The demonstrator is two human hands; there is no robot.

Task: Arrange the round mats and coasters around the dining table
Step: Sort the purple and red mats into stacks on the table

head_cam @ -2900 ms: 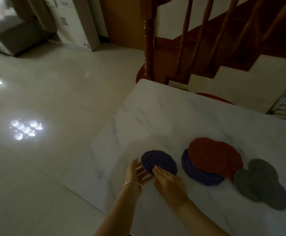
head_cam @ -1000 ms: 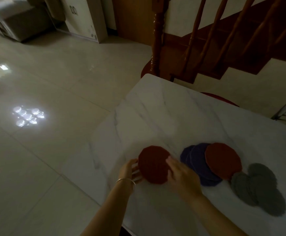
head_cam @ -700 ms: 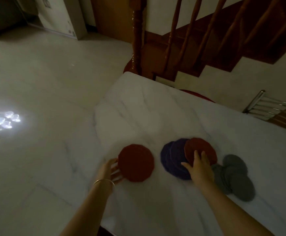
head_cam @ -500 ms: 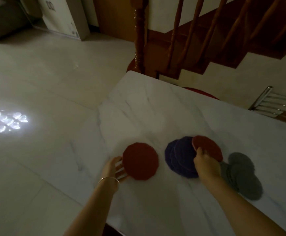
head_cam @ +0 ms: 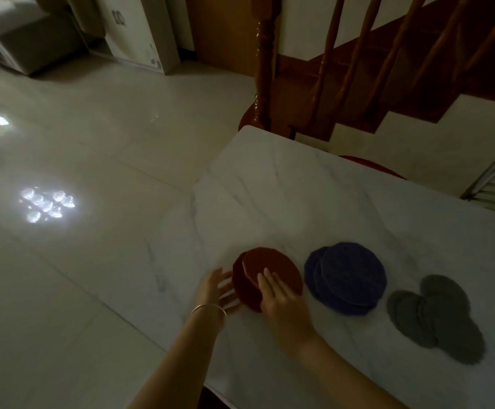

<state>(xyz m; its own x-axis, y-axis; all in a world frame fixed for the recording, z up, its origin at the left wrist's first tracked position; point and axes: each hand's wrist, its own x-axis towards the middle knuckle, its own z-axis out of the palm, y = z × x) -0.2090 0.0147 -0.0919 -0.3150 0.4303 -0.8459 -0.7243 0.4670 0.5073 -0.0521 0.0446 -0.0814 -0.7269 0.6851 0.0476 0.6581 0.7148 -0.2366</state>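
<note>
Here we see the marble table (head_cam: 284,184) carrying three piles near its front edge: blue mats (head_cam: 349,277) in the middle, grey coasters (head_cam: 441,320) right, red mats (head_cam: 272,267) left. Our right hand (head_cam: 281,299) lies flat on the upper red mat; our left hand (head_cam: 215,287), fingers spread, touches the pile's left edge.

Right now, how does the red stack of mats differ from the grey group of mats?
The red stack lies under both hands, right hand on top, left hand at its edge; the grey group is untouched. Red mats overlap closely; grey ones spread wider. Both are round and rest on the marble table.
</note>
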